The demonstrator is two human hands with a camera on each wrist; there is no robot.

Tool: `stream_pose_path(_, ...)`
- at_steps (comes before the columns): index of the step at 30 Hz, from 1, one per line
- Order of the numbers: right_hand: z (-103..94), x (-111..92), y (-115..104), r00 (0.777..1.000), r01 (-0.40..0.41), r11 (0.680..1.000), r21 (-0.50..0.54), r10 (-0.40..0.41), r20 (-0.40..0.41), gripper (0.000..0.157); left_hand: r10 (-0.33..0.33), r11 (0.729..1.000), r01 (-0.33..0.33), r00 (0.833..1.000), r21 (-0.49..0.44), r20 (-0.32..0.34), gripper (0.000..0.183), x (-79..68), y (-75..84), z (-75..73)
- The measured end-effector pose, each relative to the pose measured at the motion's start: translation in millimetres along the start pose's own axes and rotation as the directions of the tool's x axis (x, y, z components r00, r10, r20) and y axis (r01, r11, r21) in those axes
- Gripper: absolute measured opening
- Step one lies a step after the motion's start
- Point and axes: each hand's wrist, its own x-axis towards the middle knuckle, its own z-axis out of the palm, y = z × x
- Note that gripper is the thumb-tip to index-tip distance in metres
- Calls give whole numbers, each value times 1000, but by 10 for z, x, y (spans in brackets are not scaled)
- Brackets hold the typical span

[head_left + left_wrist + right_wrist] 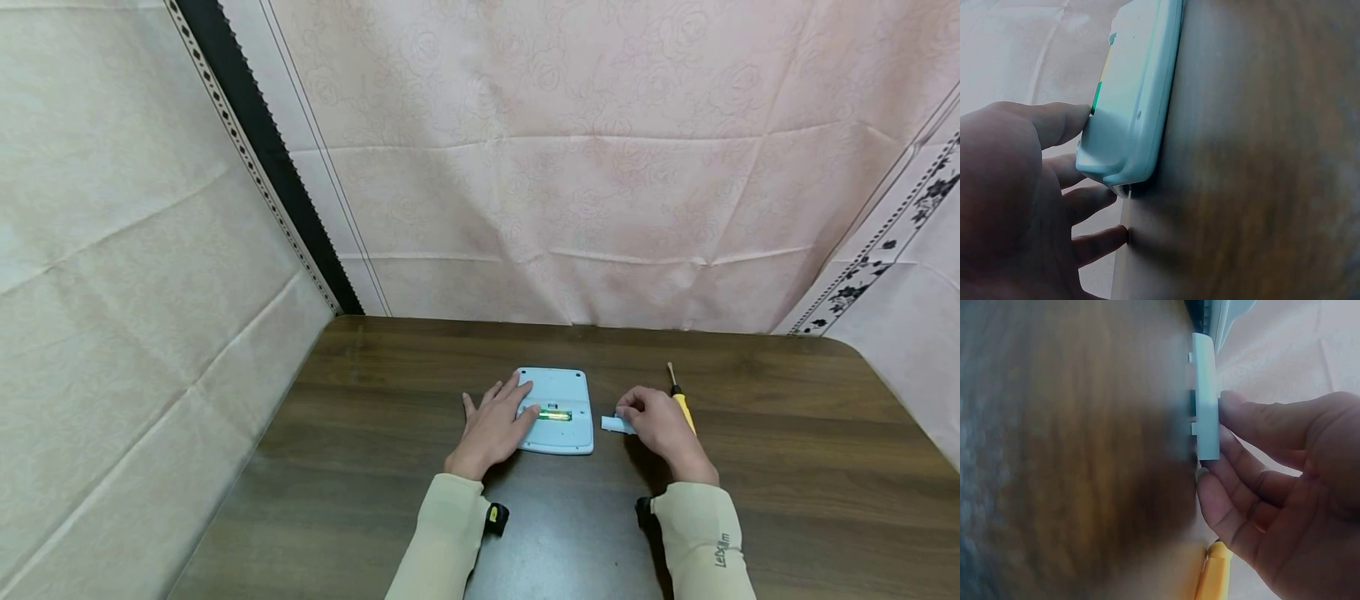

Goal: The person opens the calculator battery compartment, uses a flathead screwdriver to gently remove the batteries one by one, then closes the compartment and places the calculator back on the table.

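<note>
A flat light-blue device [555, 387] with rounded corners lies back side up on the table. In its small open slot sits a green battery [554, 415]. My left hand [495, 423] rests on the device's left side with fingers spread; in the left wrist view the thumb [1063, 122] touches the back beside the slot. To the right of the device, my right hand [658, 421] pinches a light-blue battery cover [613, 424] between thumb and fingers. In the right wrist view the cover [1207, 400] stands on edge, small tabs showing along one side.
A screwdriver [682, 404] with a yellow and black handle lies just beyond my right hand, tip pointing away. The brown wooden table [420, 358] ends at the back against a pale patterned cloth [570, 200]. More cloth hangs on the left and right.
</note>
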Motion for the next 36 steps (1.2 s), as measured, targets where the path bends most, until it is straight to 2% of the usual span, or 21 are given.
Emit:
stream_pose_path(9, -60, -14, -15, 1000, 5, 1000, 6, -5, -8, 14, -5, 1000, 5, 1000, -4, -5, 55, 7, 11, 4)
stream_pose_path(16, -154, -63, -45, 996, 42, 999, -10, -43, -83, 18, 0, 1000, 0, 1000, -8, -9, 55, 8, 19, -1)
stream_pose_path(25, -279, -129, -57, 985, 32, 999, -7, -33, -168, 35, 0, 1000, 0, 1000, -23, -15, 54, -6, 17, 1)
stream_pose_path(30, -329, -150, -23, 978, -20, 1000, 7, 21, -207, 47, 0, 1000, -1, 1000, -26, -19, 54, -14, 15, 0)
stream_pose_path(36, -375, -154, 57, 961, -158, 987, 11, 156, -227, 53, -2, 1000, 2, 1000, -27, -22, 54, -14, 17, 0)
